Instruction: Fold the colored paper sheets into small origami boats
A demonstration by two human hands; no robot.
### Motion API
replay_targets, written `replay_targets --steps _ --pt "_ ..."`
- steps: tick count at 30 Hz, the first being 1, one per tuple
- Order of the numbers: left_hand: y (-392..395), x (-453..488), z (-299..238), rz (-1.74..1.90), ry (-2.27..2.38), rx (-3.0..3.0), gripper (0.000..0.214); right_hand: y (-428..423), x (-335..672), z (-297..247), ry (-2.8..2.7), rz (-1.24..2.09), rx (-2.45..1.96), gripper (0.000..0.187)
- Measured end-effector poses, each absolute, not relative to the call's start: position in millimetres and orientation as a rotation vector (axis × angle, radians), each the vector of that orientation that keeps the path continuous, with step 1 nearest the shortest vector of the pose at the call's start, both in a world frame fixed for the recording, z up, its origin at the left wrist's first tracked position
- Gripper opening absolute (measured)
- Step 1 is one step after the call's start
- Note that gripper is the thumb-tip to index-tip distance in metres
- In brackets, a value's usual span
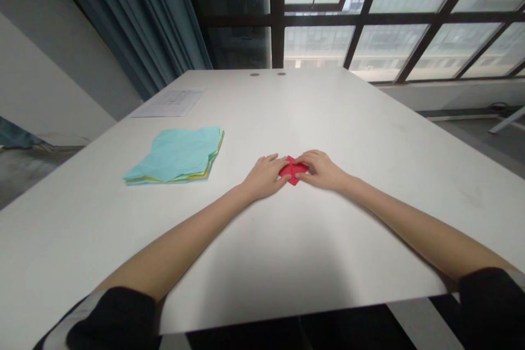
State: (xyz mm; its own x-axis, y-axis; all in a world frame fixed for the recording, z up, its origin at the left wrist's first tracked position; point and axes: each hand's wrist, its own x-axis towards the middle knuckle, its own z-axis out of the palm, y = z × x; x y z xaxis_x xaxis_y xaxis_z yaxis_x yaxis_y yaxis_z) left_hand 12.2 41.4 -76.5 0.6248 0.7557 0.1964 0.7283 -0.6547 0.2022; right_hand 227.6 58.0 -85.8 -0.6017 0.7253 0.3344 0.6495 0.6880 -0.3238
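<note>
A small folded piece of red paper (292, 171) lies on the white table between my two hands, one corner pointing toward me. My left hand (266, 176) rests at its left side, thumb and fingertips on the paper's edge. From the right, my right hand (320, 169) holds the opposite side, with its thumb at the near part and its fingers at the far part. Creases meet near the middle of the paper. The fingers cover its left and right corners.
To the left sits a stack of coloured paper sheets (180, 152), light blue on top with green and yellow edges below. Farther back lies a printed white sheet (170, 103). The white table (295, 240) has its near edge by my body. A blue curtain (139, 16) and windows stand beyond.
</note>
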Motion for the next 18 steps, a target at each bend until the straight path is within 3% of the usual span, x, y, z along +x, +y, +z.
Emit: replay_targets --steps 5,18 --pt "46 6 -74 0.413 1.207 2.723 0.042 63 234 -83 -2.476 0.337 -0.949 0.028" --pt "55 -6 -80 0.516 0.975 2.719 0.050 64 239 -87 -2.481 0.327 -0.847 0.034"
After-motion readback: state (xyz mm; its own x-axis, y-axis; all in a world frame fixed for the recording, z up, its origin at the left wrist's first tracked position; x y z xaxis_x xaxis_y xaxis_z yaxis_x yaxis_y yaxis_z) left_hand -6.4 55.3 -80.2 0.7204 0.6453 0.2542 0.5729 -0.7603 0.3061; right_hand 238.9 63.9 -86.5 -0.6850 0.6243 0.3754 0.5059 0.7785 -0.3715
